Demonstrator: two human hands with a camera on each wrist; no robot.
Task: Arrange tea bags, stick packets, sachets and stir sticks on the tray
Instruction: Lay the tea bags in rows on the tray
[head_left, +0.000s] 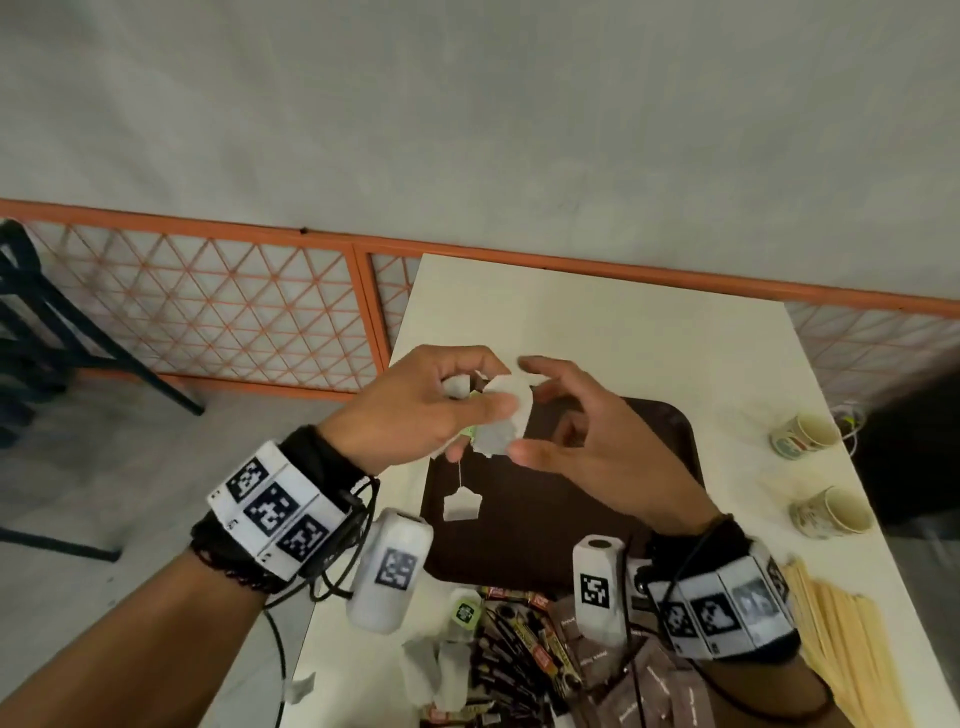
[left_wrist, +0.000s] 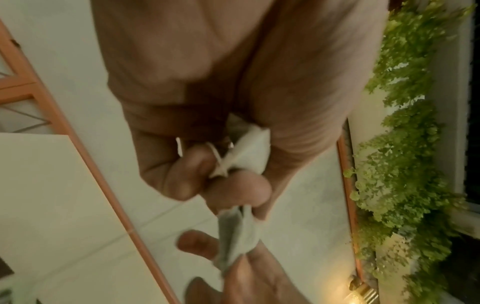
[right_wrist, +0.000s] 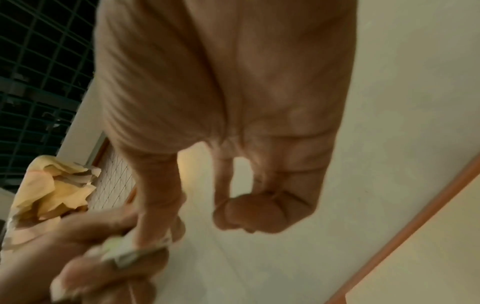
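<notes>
Both hands are raised over the dark brown tray (head_left: 571, 525). My left hand (head_left: 483, 395) pinches a bunch of white tea bags (head_left: 496, 426); one small tea bag (head_left: 461, 506) dangles from it on a string above the tray. My right hand (head_left: 519, 408) pinches the lower grey tea bag (left_wrist: 236, 234) between thumb and finger, while its other fingers (right_wrist: 246, 216) curl on nothing. In the left wrist view my left hand (left_wrist: 228, 185) grips a folded white tea bag (left_wrist: 249, 152) with string wound over a finger. The wrist views are blurred.
At the table's (head_left: 623, 332) near edge lie loose tea bags (head_left: 436, 670), dark stick packets (head_left: 519, 649) and brown sachets (head_left: 649, 691). Wooden stir sticks (head_left: 852, 649) lie at the right. Two paper cups (head_left: 805, 436) (head_left: 831, 512) stand right of the tray. An orange lattice fence (head_left: 234, 306) runs behind.
</notes>
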